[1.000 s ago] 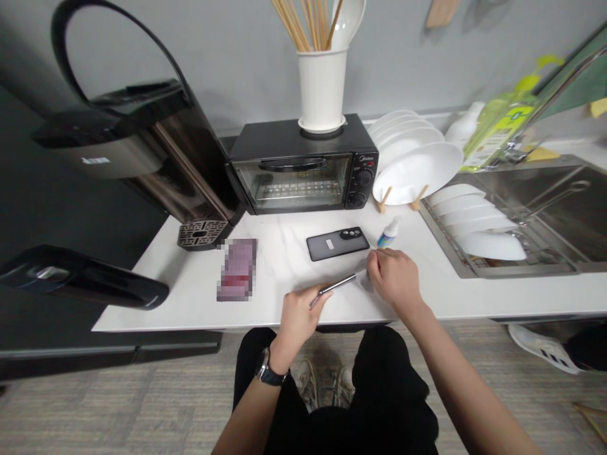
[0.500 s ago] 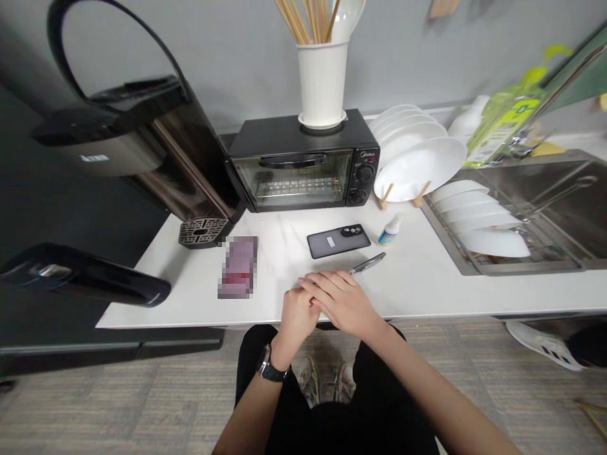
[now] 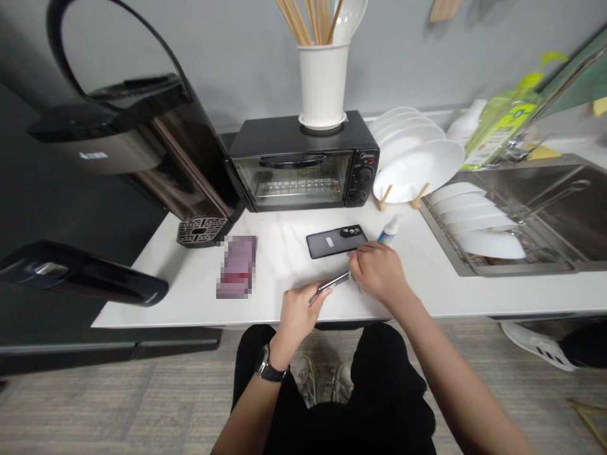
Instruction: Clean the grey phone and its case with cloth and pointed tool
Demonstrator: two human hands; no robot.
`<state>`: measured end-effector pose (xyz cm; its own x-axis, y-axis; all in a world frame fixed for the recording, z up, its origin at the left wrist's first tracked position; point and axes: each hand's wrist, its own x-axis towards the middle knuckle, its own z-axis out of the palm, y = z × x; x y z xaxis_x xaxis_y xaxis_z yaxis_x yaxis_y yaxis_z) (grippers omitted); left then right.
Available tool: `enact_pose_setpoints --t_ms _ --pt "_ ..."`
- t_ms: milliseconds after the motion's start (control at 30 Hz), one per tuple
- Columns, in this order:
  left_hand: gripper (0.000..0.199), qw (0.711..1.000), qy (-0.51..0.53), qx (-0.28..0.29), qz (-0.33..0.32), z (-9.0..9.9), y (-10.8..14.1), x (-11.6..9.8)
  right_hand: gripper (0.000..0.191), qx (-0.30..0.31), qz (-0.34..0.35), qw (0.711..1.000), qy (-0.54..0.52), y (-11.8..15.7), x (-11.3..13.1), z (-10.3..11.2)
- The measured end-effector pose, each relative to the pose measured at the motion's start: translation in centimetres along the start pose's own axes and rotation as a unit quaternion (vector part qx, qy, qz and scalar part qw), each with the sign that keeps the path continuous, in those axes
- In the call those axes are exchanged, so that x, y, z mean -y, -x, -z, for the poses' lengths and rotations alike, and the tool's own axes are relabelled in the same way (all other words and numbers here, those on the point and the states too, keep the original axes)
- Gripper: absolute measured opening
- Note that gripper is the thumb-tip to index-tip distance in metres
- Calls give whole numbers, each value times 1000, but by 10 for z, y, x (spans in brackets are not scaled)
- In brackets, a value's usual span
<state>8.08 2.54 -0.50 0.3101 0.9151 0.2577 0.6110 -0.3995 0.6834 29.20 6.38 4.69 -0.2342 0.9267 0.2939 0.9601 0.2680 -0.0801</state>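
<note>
My left hand (image 3: 296,311) grips the near end of a slim silver-grey pen (image 3: 332,282), held low over the white counter (image 3: 190,284). My right hand (image 3: 379,272) has its fingers closed around the pen's far end, which hides the tip. Anything else inside that hand is hidden. Just beyond my right hand, a black phone (image 3: 336,242) lies face down. To the right of the phone stands a small white dropper bottle (image 3: 389,230). There is a dark watch on my left wrist.
A black toaster oven (image 3: 303,165) stands at the back with a white utensil holder (image 3: 323,85) on top. A coffee machine (image 3: 142,139) is at the left and a blurred pink object (image 3: 237,265) lies near it. White plates (image 3: 417,164) sit in a rack beside the sink (image 3: 545,215).
Half a second ago my right hand lay over my left, with the pen's far tip showing. It has slid back out along the pen to the far end.
</note>
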Motion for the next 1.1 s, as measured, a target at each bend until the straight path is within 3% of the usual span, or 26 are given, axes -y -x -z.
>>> enact_pose_setpoints --t_ms 167,300,433,633,700,767,900,1000,1100 --pt "26 997 -81 -16 -3 -6 0 9 32 -53 101 989 -92 10 60 -15" --pt "25 996 -92 -11 -7 -8 0 16 40 -81 192 967 -146 35 78 -32" --pt "22 998 -68 0 -13 -5 0 10 48 -90 160 976 -115 51 52 -35" --pt "21 1000 29 -5 -5 -3 0 2 37 -89 -15 993 -75 30 -13 -17" --pt "22 1000 30 -6 -8 -3 0 2 40 -69 -64 995 -40 19 -18 -11" --pt "23 1000 25 -8 -11 -3 0 3 40 -61 -70 996 -13 10 -9 -7" --pt "20 1000 -22 -12 -14 -4 1 5 34 -51 6 998 -35 5 35 -8" --pt "28 997 -76 -19 -15 -7 1 11 28 -39 105 991 -68 11 66 -16" --pt "30 996 -89 -22 -14 -8 1 16 32 -83 223 967 -94 22 71 -30"
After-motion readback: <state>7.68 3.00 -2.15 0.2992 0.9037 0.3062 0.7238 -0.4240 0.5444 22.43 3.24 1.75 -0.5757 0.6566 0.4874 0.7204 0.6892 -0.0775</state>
